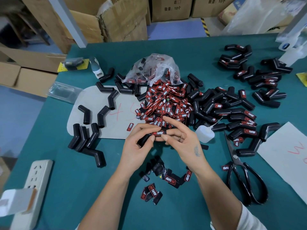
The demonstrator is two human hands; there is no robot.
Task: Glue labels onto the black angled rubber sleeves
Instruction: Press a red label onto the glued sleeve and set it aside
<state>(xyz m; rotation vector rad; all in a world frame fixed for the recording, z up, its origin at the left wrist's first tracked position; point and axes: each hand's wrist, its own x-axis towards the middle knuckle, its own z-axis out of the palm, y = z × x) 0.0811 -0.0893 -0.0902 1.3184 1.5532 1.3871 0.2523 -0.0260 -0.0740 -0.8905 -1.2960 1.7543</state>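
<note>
My left hand (138,147) grips a black angled rubber sleeve (144,139) at the table's middle. A red and black label (158,133) lies on the sleeve's top. My right hand (184,138) pinches the sleeve's right end between thumb and fingers, its index finger raised. Behind the hands is a heap of loose labels (166,103) spilling from a clear plastic bag (154,70). Bare sleeves (93,123) lie at the left. Labelled sleeves (240,117) are piled at the right. A small white glue bottle (205,132) lies just right of my right hand.
Black scissors (244,176) lie at the right, by a white sheet (285,155). More labels (164,178) are scattered near my wrists. A white power strip (35,181) sits at the front left. A grey mat (99,103) lies under the left sleeves. Cardboard boxes (116,19) stand behind the green table (66,163).
</note>
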